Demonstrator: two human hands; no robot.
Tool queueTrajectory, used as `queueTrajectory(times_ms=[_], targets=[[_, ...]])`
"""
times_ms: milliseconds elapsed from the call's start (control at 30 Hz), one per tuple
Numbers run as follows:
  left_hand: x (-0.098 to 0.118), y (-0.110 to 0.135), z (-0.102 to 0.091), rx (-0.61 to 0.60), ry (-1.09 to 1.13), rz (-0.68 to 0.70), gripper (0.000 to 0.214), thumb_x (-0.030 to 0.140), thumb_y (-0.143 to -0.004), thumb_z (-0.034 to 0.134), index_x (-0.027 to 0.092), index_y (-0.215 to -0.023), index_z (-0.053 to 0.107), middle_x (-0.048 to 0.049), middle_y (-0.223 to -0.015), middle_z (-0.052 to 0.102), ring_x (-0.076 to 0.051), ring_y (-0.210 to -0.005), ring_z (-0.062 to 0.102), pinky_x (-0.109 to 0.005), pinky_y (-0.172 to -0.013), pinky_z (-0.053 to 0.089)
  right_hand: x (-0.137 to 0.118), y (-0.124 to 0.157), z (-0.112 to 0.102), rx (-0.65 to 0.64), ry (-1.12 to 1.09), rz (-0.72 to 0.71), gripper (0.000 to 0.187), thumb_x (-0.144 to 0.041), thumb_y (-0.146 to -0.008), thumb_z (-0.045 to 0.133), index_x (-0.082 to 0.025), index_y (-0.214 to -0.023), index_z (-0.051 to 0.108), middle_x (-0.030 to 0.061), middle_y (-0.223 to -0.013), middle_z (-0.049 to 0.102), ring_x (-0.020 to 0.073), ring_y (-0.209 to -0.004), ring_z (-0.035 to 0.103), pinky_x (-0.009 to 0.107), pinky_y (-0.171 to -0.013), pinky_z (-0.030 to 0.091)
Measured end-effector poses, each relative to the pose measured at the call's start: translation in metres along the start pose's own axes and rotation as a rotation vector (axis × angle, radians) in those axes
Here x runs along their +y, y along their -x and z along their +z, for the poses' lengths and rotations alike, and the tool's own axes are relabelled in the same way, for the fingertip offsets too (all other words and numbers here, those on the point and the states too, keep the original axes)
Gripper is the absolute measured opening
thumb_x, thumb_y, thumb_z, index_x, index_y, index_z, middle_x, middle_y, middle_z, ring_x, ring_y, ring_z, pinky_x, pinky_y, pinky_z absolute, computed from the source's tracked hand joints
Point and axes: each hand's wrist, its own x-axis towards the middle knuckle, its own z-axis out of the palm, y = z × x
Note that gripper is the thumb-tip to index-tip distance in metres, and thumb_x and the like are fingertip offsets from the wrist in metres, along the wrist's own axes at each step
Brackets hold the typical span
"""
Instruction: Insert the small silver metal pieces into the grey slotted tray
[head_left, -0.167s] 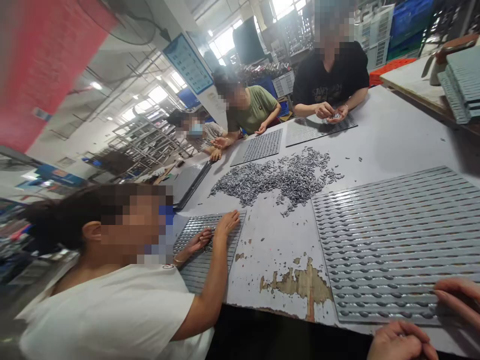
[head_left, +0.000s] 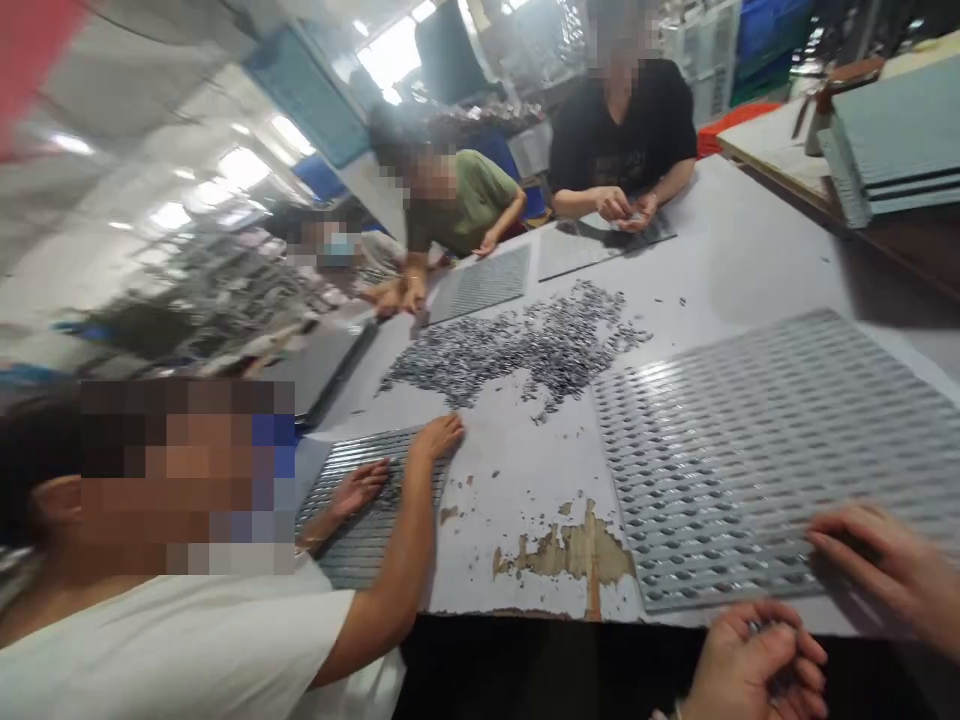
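Head camera looks down on a white-painted worktop (head_left: 525, 470) with chipped patches. The person's left hand (head_left: 750, 665) sits at the near edge, its fingers (head_left: 787, 650) curled closed around what looks like a handful of small grey metal pieces (head_left: 766, 630), though blur hides how many. The right hand (head_left: 889, 570) lies on the near right corner of a large grey moulded tray with rows of oval pockets (head_left: 750, 420). Its fingers (head_left: 829, 530) are stretched out and apart, tips touching the tray's front rows, with nothing visibly pinched between them. The handful lies just off the tray's near edge, close below and to the left of the right fingertips, so the two hands are near each other but not touching. Seating pieces in such shallow pockets would, I judge, go best with the tray kept flat under the right palm, one piece fed at a time from the closed hand, each laid lengthwise along its pocket, and the rows filled in order. A loose heap of the same grey pieces (head_left: 525, 345) lies well beyond the tray, mid-worktop. To the left, a co-worker's hand (head_left: 439, 435) rests on a smaller ribbed grey tray (head_left: 352, 540), and other people sit at the far side.
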Motion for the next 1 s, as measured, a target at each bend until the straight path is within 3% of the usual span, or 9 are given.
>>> queueTrajectory(times_ms=[33, 200, 367, 533, 800, 933, 1000], targets=[[0.001, 0.004, 0.001, 0.003, -0.017, -0.029, 0.038, 0.029, -0.053, 0.079, 0.013, -0.080, 0.058, -0.0043, -0.064, 0.059, -0.008, -0.048, 0.048, -0.020, -0.043, 0.033, -0.005, -0.001, -0.003, -0.083, -0.015, 0.048, 0.018, -0.039, -0.089, 0.052, -0.026, -0.082, 0.062, 0.0106, -0.077, 0.062, 0.0197, -0.071, 0.057, 0.035, -0.062, 0.044], [0.011, 0.010, 0.002, 0.000, -0.054, -0.006, 0.018, 0.020, -0.070, 0.072, 0.014, -0.082, 0.061, -0.0029, -0.084, 0.059, -0.007, -0.068, 0.054, -0.017, -0.057, 0.042, -0.023, -0.011, -0.009, -0.111, 0.015, 0.153, 0.026, -0.037, -0.092, 0.049, -0.018, -0.077, 0.060, 0.0042, -0.075, 0.060, 0.0191, -0.076, 0.051, 0.036, -0.076, 0.038], [0.011, 0.008, 0.003, -0.003, -0.035, -0.066, 0.018, 0.021, -0.071, 0.072, 0.014, -0.085, 0.063, -0.0013, -0.078, 0.056, -0.004, -0.060, 0.046, -0.014, -0.051, 0.037, -0.029, -0.012, -0.008, -0.117, 0.093, 0.229, 0.019, -0.032, -0.089, 0.056, -0.019, -0.077, 0.063, 0.0028, -0.078, 0.060, 0.0190, -0.083, 0.048, 0.034, -0.078, 0.033], [0.012, 0.010, 0.008, 0.007, -0.046, -0.070, 0.022, 0.028, -0.072, 0.072, 0.013, -0.086, 0.063, 0.0005, -0.070, 0.051, -0.002, -0.051, 0.036, -0.012, -0.043, 0.030, -0.042, -0.012, -0.003, -0.167, 0.141, 0.217, 0.016, -0.030, -0.089, 0.059, -0.019, -0.078, 0.063, 0.0017, -0.079, 0.059, 0.0187, -0.086, 0.046, 0.034, -0.079, 0.029], [0.014, 0.008, 0.011, 0.050, -0.027, -0.031, 0.023, 0.024, -0.069, 0.074, 0.013, -0.086, 0.063, -0.0012, -0.075, 0.053, -0.002, -0.054, 0.038, -0.012, -0.044, 0.032, -0.046, -0.017, 0.011, -0.152, 0.271, 0.252, 0.015, -0.031, -0.085, 0.062, -0.019, -0.077, 0.059, 0.0030, -0.081, 0.057, 0.0208, -0.089, 0.044, 0.035, -0.079, 0.028], [0.015, 0.007, 0.014, 0.073, 0.009, -0.003, 0.022, 0.024, -0.070, 0.073, 0.014, -0.085, 0.059, -0.0003, -0.075, 0.053, -0.001, -0.053, 0.038, -0.011, -0.043, 0.031, -0.047, -0.017, 0.005, -0.117, 0.110, 0.237, 0.017, -0.031, -0.088, 0.056, -0.018, -0.078, 0.058, 0.0036, -0.081, 0.057, 0.0199, -0.085, 0.045, 0.036, -0.081, 0.030], [0.015, 0.005, 0.015, 0.080, 0.025, 0.009, 0.023, 0.025, -0.071, 0.072, 0.015, -0.086, 0.058, 0.0001, -0.074, 0.053, -0.001, -0.053, 0.038, -0.011, -0.043, 0.031, -0.050, -0.016, -0.002, -0.201, -0.119, 0.158, 0.021, -0.036, -0.091, 0.053, -0.018, -0.081, 0.059, 0.0035, -0.080, 0.058, 0.0183, -0.082, 0.048, 0.035, -0.082, 0.034]])
